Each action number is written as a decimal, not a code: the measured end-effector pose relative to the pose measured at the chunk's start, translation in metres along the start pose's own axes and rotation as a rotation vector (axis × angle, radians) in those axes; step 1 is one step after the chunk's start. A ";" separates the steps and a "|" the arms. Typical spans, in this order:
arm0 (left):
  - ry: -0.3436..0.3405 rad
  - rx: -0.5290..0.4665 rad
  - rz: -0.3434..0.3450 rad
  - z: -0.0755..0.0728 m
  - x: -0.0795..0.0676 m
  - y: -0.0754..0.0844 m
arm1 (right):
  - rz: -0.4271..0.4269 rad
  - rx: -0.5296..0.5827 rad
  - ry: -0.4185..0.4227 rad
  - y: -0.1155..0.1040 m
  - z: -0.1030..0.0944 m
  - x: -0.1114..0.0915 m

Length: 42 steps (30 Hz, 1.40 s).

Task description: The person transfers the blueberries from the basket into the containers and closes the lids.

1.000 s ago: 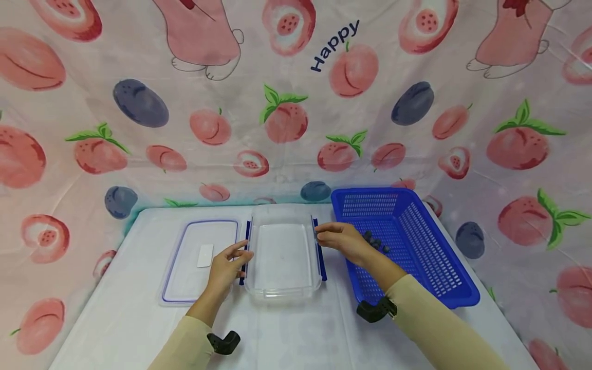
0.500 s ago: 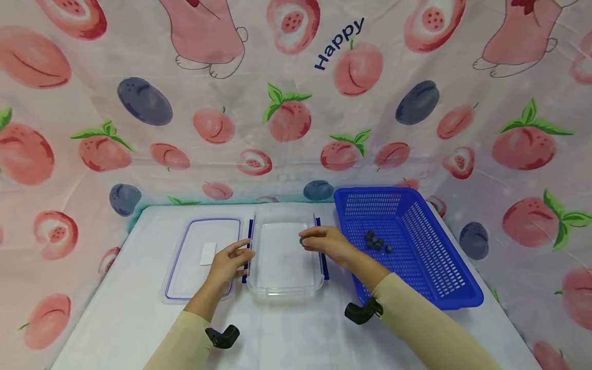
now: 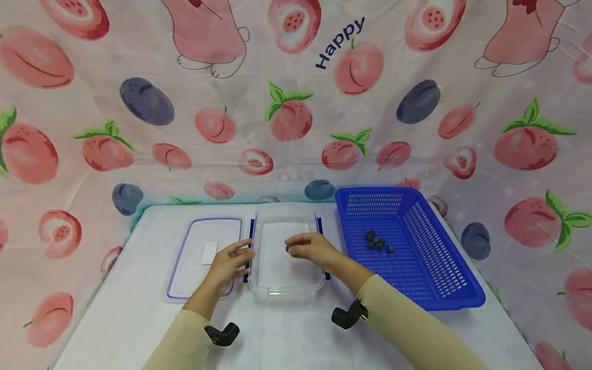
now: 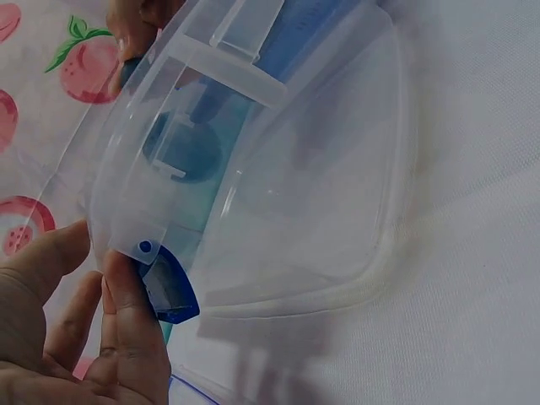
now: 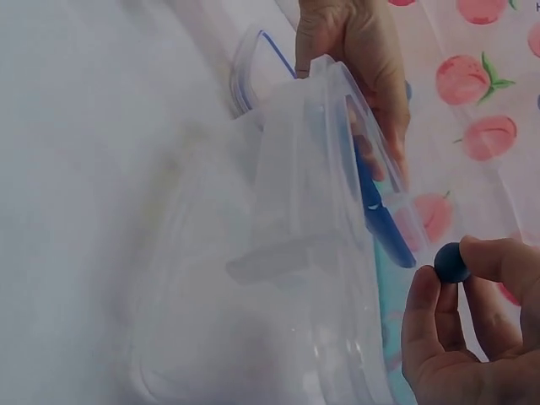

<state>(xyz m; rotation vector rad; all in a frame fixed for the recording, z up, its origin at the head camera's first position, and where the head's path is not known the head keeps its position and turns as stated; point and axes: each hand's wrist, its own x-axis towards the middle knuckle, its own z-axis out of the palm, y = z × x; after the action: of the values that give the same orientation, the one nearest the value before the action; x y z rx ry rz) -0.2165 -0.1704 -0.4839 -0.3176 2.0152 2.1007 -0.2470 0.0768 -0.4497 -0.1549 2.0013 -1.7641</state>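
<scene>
A clear plastic food container [image 3: 282, 277] with blue side clips stands lidless at the middle of the table. My left hand [image 3: 229, 263] holds its left rim, with thumb and fingers around the edge beside a blue clip [image 4: 169, 287]. Over the container's inside, my right hand [image 3: 316, 251] pinches a blueberry [image 5: 452, 263] between thumb and fingertips. In the head view most of that berry is hidden by the fingers. Several more blueberries [image 3: 379, 243] lie loose in a blue plastic basket [image 3: 455, 257] at the right.
The clear lid [image 3: 178, 267] with a blue seal lies flat left of the container, a white label [image 3: 209, 253] on it. A white cloth [image 3: 287, 334] covers the table. Behind it hangs a fruit-patterned curtain [image 3: 287, 61].
My right hand has moved left from the basket side, across the container's right rim, carrying the blueberry over the inside. The left hand keeps its place on the left rim.
</scene>
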 end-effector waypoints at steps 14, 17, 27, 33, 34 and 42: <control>0.021 0.022 -0.007 0.000 0.003 -0.006 | 0.050 0.002 0.036 0.018 0.028 0.024; 0.016 0.018 -0.005 0.000 0.002 -0.005 | 0.074 -0.025 0.044 0.021 0.031 0.028; 0.021 0.001 -0.003 0.000 0.001 -0.004 | 0.163 -0.067 0.081 0.027 0.036 0.033; 0.030 0.003 -0.003 0.000 0.002 -0.007 | 0.181 -0.106 0.115 0.027 0.037 0.033; 0.030 0.001 -0.004 0.000 0.002 -0.007 | 0.185 -0.113 0.119 0.027 0.037 0.033; 0.021 -0.001 -0.005 0.002 0.001 -0.006 | 0.213 -0.152 0.138 0.028 0.038 0.033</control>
<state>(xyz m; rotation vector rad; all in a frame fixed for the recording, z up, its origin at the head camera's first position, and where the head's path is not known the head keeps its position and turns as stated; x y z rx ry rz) -0.2153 -0.1684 -0.4900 -0.3464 2.0227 2.1048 -0.2547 0.0345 -0.4884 0.1311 2.1602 -1.5276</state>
